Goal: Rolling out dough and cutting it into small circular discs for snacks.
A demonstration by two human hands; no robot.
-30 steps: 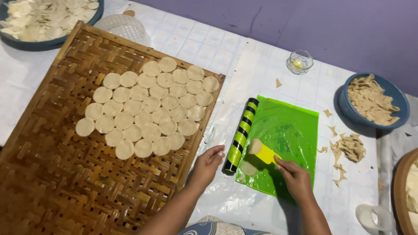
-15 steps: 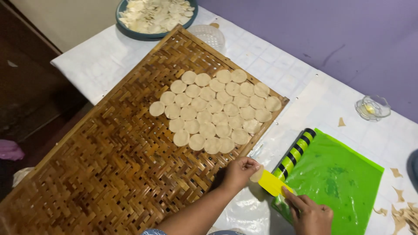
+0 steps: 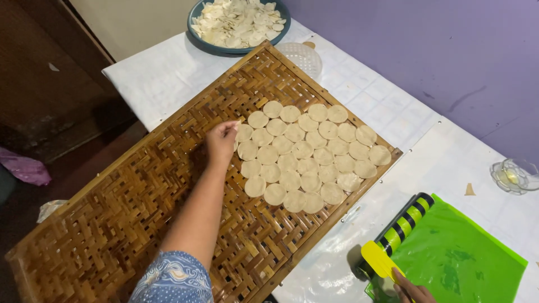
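My left hand (image 3: 223, 140) reaches across a large woven bamboo tray (image 3: 112, 224). Its fingertips are pinched on a thin pale dough disc (image 3: 236, 147) at the left edge of a cluster of several round dough discs (image 3: 306, 154) lying flat on the tray. My right hand (image 3: 412, 292) shows only partly at the bottom edge. It holds a yellow scraper (image 3: 380, 260) beside a green-and-black striped rolling pin (image 3: 405, 225), which rests on a green plastic sheet (image 3: 471, 258).
A blue bowl (image 3: 238, 25) heaped with pale discs stands at the far end of the white table (image 3: 151, 78). A white plastic lid (image 3: 303, 56) lies by the tray's corner. A small glass dish (image 3: 514, 174) sits at the right, near a purple wall.
My left hand left the scraper by the rolling pin and moved up and left across the tray to the edge of the disc cluster. The view shifted left.
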